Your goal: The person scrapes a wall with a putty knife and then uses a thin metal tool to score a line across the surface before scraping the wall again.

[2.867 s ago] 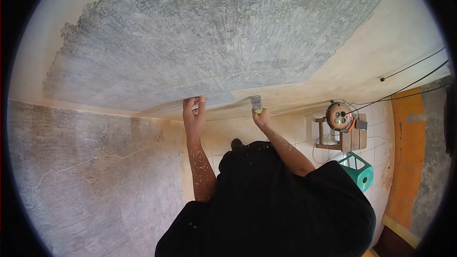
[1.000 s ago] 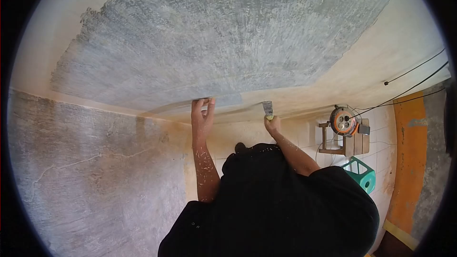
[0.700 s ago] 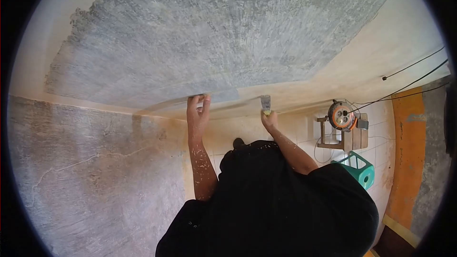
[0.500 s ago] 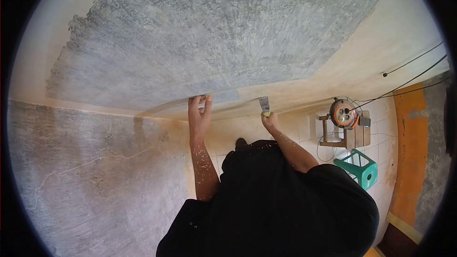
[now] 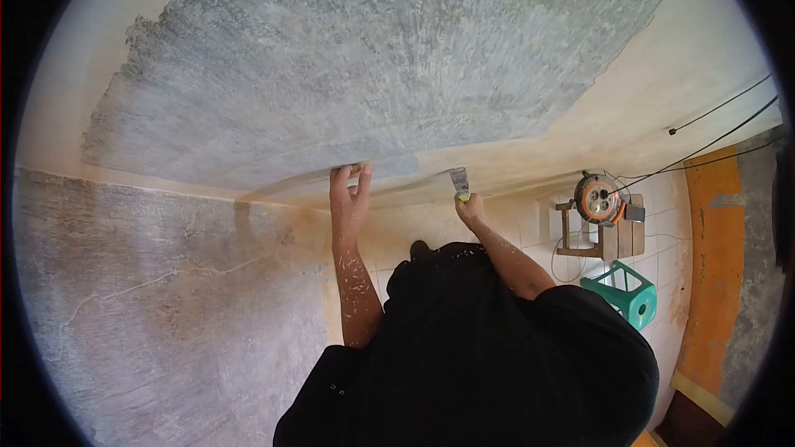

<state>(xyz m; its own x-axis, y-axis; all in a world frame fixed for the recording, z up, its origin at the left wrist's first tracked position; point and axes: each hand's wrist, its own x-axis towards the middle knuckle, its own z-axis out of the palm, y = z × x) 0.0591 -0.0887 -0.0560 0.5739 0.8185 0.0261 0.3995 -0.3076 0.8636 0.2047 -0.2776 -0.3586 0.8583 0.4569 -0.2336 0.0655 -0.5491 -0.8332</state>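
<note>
My left hand [image 5: 349, 190] is raised at the wall, its fingertips at the lower edge of the scraped grey patch [image 5: 373, 58]. Its fingers are bent, with a gap between thumb and fingers; whether something thin lies at the fingertips is too small to tell. To the right, my right hand [image 5: 469, 209] is closed round the yellowish handle of a scraper [image 5: 460, 180]. The scraper's flat grey blade points up, close to the cream part of the wall [image 5: 530, 161]. Pale flakes cling to both forearms.
At the right, an orange and black cable reel [image 5: 596, 197] rests on a wooden stool [image 5: 623, 240], with black cables running up right. Below it is a green plastic stool [image 5: 636, 305]. A rough side wall [image 5: 166, 306] stands at the left.
The view has shifted very slightly. Both hands and the scraper keep nearly the same places.
</note>
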